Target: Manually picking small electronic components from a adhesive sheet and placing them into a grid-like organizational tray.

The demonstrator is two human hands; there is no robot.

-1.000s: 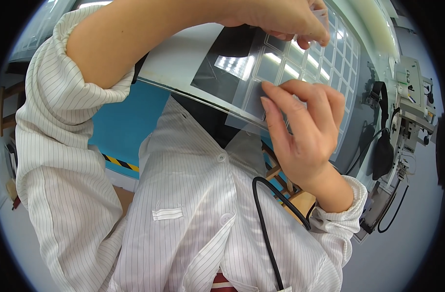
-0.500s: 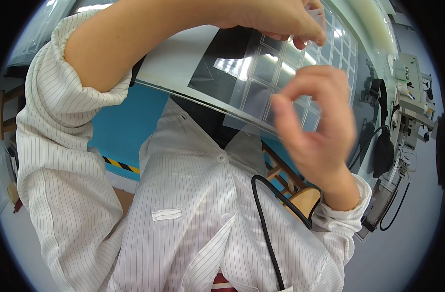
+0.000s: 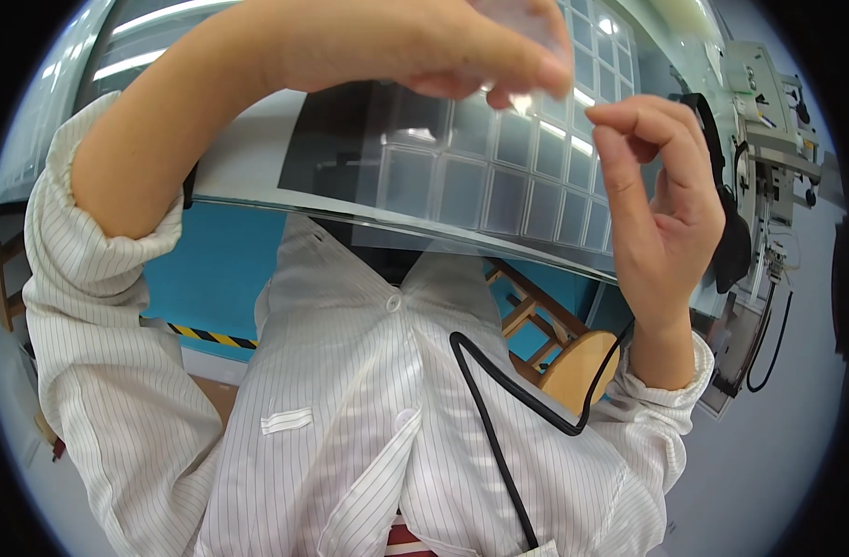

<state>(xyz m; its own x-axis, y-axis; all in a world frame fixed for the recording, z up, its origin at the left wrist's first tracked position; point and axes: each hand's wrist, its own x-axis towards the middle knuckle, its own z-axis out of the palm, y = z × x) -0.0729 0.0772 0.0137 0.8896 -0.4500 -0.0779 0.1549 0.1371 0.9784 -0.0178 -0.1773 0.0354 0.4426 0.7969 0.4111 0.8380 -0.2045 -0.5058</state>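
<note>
My left hand (image 3: 480,51) reaches across the top of the view, fingers closed around a small translucent piece (image 3: 517,17), partly hidden behind them. Beneath it lies a clear sheet with a grid of rounded rectangular cells (image 3: 411,181), and light glares off it. One edge of the sheet hangs past the table's front edge. Over its right part is my right hand (image 3: 670,200), thumb and index finger brought close in a pinch and the other fingers curled. Whether anything thin sits between those fingertips I cannot make out.
The glass-topped table (image 3: 234,158) has a dark panel (image 3: 327,144) under the sheet. A wooden stool (image 3: 578,371) stands below the front edge. Grey bench equipment (image 3: 768,130) and a black strap (image 3: 707,121) are at the right. A black cable (image 3: 527,399) crosses my striped coat.
My right hand has moved up and right from over the sheet, still pinched. The left hand sits further left in view, and the gridded sheet shows more fully as the view shifted.
</note>
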